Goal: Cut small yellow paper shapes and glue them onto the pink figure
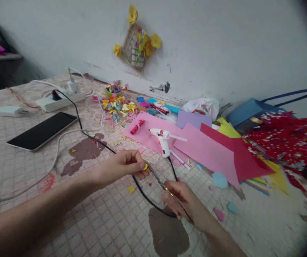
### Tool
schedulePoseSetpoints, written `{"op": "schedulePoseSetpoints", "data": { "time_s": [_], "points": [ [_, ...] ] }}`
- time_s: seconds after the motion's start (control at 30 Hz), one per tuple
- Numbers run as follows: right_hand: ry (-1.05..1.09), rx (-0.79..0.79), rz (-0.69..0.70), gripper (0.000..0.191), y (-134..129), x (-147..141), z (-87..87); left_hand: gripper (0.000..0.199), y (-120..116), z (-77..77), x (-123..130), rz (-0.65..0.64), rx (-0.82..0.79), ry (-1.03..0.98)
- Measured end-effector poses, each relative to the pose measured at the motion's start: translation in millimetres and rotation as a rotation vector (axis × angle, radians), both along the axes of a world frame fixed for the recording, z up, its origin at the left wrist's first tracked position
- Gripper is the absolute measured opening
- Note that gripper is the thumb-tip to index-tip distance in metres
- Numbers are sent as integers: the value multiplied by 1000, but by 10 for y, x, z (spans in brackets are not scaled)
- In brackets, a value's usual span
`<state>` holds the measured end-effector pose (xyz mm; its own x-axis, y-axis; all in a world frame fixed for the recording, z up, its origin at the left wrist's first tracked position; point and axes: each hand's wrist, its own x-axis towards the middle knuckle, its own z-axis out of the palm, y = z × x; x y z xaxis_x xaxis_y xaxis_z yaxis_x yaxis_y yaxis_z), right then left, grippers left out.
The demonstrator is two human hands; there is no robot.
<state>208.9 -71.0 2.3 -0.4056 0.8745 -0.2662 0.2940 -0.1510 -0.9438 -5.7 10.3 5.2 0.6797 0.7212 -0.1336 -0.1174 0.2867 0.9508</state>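
Between the thumb and fingers of my left hand (132, 165) is a small piece of yellow paper (145, 166). My right hand (181, 198) grips a pair of scissors (157, 178), whose blades point up and left to the yellow paper at my left fingertips. Whether the blades touch the paper I cannot tell. Just beyond my hands a white hot glue gun (164, 142) rests on pink paper (150, 137), with a glue stick in its back. Its black cord (145, 198) loops beneath my hands.
A tablet (43, 131) and a white power strip (61, 101) lie at the left. Colourful paper scraps (118, 107) are heaped near a small bowl (113, 91) by the wall. Coloured sheets, including red paper (246, 160), and red tinsel (284, 135) spread over the right side.
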Motion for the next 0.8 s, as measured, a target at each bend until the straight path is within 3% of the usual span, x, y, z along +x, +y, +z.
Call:
{"op": "schedulePoseSetpoints", "data": {
  "time_s": [0.8],
  "points": [
    [-107,55,8,41,13,7,18,20,15,-18,-7,10,7,13]
  ]
}}
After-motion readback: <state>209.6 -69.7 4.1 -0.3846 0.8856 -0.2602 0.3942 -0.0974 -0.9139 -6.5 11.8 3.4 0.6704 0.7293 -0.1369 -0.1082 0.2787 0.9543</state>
